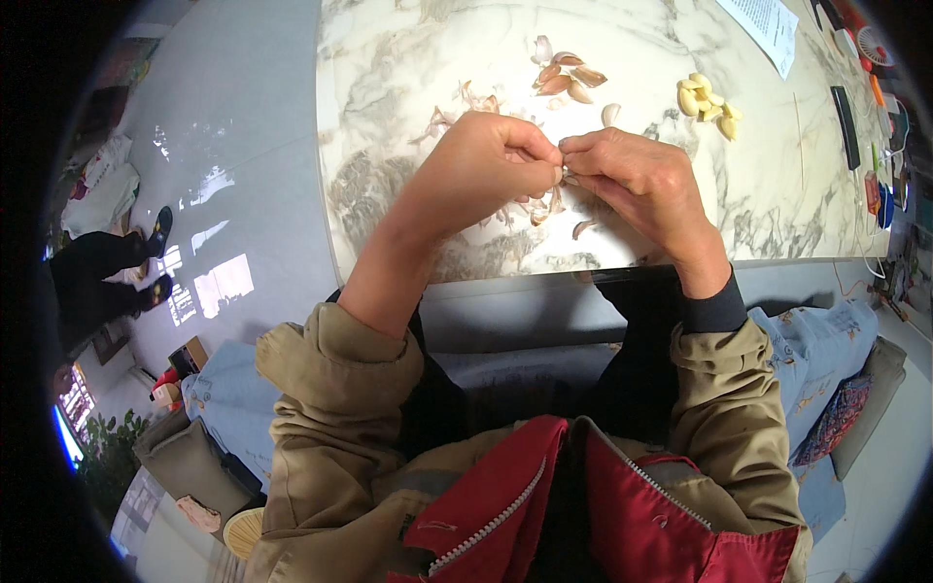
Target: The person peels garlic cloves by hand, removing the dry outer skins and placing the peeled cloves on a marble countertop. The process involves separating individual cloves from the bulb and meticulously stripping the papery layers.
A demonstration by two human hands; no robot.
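Note:
My left hand (481, 160) and my right hand (641, 171) meet over the table, fingertips pinched together on a small garlic clove (565, 172), mostly hidden by the fingers. Papery garlic skins (477, 102) lie scattered behind and below my left hand. Beyond the hands sits a loose group of unpeeled garlic cloves (561, 79), with a single pale clove (611, 114) apart from it, just above my right hand. Farther right is a small pile of peeled garlic cloves (703, 98). A curved brownish piece (583, 229) rests below the right fingers.
The marble-patterned table (386, 58) ends close before me. At its right lie a thin stick (798, 138), a long black object (845, 127), a printed sheet (765, 29) and a small fan (873, 45). Another person's legs (109, 270) show at left. Blue cloth (226, 408) covers the seat.

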